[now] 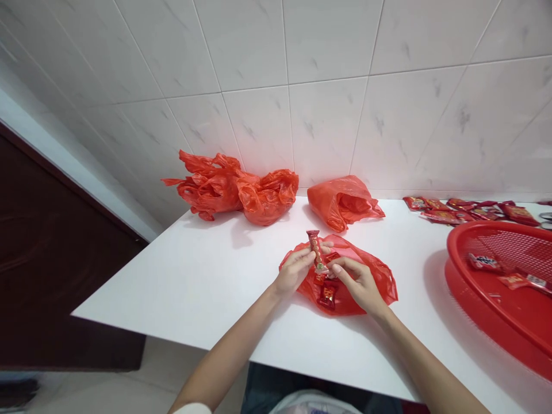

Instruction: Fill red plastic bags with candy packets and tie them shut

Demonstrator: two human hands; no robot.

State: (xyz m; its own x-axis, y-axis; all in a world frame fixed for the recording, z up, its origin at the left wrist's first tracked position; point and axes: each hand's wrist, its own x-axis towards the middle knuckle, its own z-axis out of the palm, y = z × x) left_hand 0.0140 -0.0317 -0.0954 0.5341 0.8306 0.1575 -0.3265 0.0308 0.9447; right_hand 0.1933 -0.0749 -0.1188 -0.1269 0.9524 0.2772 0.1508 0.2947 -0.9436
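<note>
A slim candy in a red wrapper point(316, 248) is upright between the thumb and fingers of my left hand point(294, 269). My right hand point(357, 283) pinches at the candy's lower end, thumb and forefinger close together; the exact contact is partly hidden. Beneath both hands a red plastic bag point(382, 282) lies spread open on the white table. Inside the bag, a dark red wrapped snack point(328, 294) and other small packets show, partly covered by my fingers.
Two bunched red bags point(211, 187) point(269, 198) and another red bag point(345, 198) stand along the tiled wall. Several red snack packets point(474, 211) lie at the back right. A large red basket point(468, 299) with some packets is at the right. The white table point(164, 287) ends at the front.
</note>
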